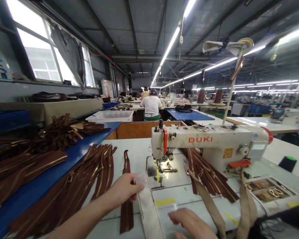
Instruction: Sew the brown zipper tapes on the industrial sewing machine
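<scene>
In the head view, the left hand (126,187) pinches the far end of a pale strip (149,212) between thumb and fingers, near the sewing machine (201,139) on the pale surface (138,151). A brown zipper (127,217) passes beneath that hand, beside the strip. The right hand (193,224), fingers apart, is near the strip's right edge; whether it touches the surface I cannot tell

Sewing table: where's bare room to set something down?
Bare tabletop lies between the lone zipper strip and the sewing machine, beyond the left hand. Crowded: left, under the zipper pile; right, around the zipper bundle and hardware tray.
</scene>
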Motion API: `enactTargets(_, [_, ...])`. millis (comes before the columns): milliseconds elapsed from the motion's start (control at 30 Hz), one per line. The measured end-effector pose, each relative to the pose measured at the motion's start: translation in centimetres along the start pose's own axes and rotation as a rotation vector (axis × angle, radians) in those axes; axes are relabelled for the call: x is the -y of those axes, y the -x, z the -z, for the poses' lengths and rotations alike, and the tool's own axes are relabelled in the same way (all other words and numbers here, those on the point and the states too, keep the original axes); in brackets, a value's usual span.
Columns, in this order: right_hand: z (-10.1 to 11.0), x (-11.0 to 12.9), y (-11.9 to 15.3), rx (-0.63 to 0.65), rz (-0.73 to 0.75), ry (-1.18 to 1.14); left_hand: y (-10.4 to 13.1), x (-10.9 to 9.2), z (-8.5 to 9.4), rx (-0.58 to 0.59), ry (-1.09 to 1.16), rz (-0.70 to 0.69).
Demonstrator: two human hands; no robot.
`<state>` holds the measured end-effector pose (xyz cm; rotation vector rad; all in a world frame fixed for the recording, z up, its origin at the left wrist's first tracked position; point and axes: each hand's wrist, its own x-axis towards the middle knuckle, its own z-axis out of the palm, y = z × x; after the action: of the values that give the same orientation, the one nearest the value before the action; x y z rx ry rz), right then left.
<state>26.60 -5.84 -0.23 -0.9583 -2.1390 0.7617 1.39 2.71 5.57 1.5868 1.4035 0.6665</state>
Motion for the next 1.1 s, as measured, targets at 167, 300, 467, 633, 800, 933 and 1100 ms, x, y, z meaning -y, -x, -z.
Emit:
enactTargets(167, [-0.3,0.8,-4.5,0.003,0.136,0.238,-3.8,0.3,-1.6,0.042,-0.102,-0.03])
enactTargets(300, [-1.1,-0.6,-7.0,0.139,0.11,0.342,-5.9,1.4,-2.7,0.058,-0.198,-0.037])
enactTargets(467, [-1.7,-1.9,-7.1,0.186,0.066,0.37,-7.0,1.7,-2.6,-0.025,-0.305,-0.074])
enactTargets(633, [-0.7,-1.7,-7.4,0.189,0.056,0.352,-7.2,0.5,-2.7,-0.086,-0.443,-0.108])
enactTargets(800, [0.3,-2.3,-8.6,0.155,0.055,0.325,-7.9,0.4,-3.1,-0.129,-0.531,-0.141])
enactTargets(933, [0.4,-3.3,-9.2,0.132,0.067,0.352,-8.8,0.6,-3.2,-0.143,-0.558,-0.162])
enactTargets(1100, [0.1,-4.5,-9.8,0.103,0.095,0.395,-9.7,0.6,-3.0,-0.139,-0.569,-0.193])
